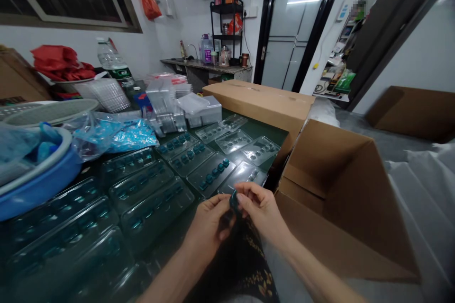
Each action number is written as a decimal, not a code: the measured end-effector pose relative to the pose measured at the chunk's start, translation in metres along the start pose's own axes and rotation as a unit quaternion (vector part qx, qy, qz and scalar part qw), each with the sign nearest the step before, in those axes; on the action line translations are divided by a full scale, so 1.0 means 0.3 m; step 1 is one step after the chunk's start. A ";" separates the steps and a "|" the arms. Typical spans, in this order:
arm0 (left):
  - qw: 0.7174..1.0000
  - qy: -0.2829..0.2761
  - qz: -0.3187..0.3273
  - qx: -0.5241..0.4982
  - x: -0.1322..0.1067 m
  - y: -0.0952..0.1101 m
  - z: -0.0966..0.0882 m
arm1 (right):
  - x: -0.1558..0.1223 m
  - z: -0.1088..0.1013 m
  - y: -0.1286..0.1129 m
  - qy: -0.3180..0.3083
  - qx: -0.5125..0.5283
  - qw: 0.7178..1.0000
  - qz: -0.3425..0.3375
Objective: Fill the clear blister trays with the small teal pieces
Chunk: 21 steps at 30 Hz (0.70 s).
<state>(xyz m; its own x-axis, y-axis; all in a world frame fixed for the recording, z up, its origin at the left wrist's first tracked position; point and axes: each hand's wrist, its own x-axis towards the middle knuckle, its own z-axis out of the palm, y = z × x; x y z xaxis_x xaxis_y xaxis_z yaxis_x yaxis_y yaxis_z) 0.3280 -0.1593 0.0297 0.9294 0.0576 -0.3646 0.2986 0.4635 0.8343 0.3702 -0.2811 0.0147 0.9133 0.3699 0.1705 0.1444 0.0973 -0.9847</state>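
The left hand (209,222) and right hand (261,209) meet just off the near edge of the dark green worktop (275,132), with a small dark teal piece (234,201) held between them. The right hand's fingers (249,190) are clamped on it from one side, and the left hand's fingers (222,204) close in from the other, hiding much of its shape. Just beyond the hands, clear plastic blister trays (211,174) lie side by side across the worktop, many with rows of teal pieces in their pockets. Further along stands a stack of clear trays (165,109), beside a plastic bag of blue items (117,136) and a blue basin (39,182). To the right of the hands is an open cardboard box (337,203), and a long closed cardboard box (259,102) lies past the far end of the trays.
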 end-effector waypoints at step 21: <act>0.990 0.140 0.009 -0.031 0.007 -0.034 -0.015 | 0.015 0.104 0.054 0.058 -0.162 0.984 -0.046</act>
<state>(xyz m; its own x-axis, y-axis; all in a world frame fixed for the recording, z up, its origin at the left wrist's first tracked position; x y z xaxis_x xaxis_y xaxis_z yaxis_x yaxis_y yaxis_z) 0.3261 -0.1600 0.0187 0.8354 0.3041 -0.4579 0.2613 0.5132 0.8175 0.3647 -0.2490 0.0006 0.9253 0.2644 0.2720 0.3248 -0.1817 -0.9282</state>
